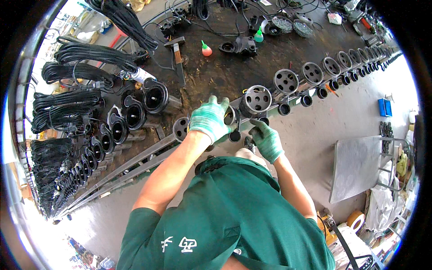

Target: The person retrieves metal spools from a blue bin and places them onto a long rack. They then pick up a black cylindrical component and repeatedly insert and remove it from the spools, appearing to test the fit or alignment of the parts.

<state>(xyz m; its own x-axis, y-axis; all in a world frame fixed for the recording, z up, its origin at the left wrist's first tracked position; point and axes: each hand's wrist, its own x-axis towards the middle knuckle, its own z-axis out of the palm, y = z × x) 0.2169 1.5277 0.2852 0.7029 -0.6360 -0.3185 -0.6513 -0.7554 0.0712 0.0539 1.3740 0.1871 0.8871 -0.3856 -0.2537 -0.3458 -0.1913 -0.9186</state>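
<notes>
My left hand (209,119), in a pale green glove, wraps its fingers and thumb about a round dark housing (230,116) on the metal rails at the bench's near edge. Part of that housing is covered by the glove. Just to the right, my gloved right hand (269,143) has its fingers partly bent and apart, with nothing visible in them. Its fingertips are by the small side cup of the neighbouring housing (258,100), which has a disc with several holes facing up. Another holed housing (181,128) is left of my left hand.
Similar housings (286,82) run in a row to the far right. Black cups (155,97) and coiled black cables (96,54) line the left. On the bench (202,74) are a hammer (178,56) and small bottles (206,50). A grey board (355,168) stands at right.
</notes>
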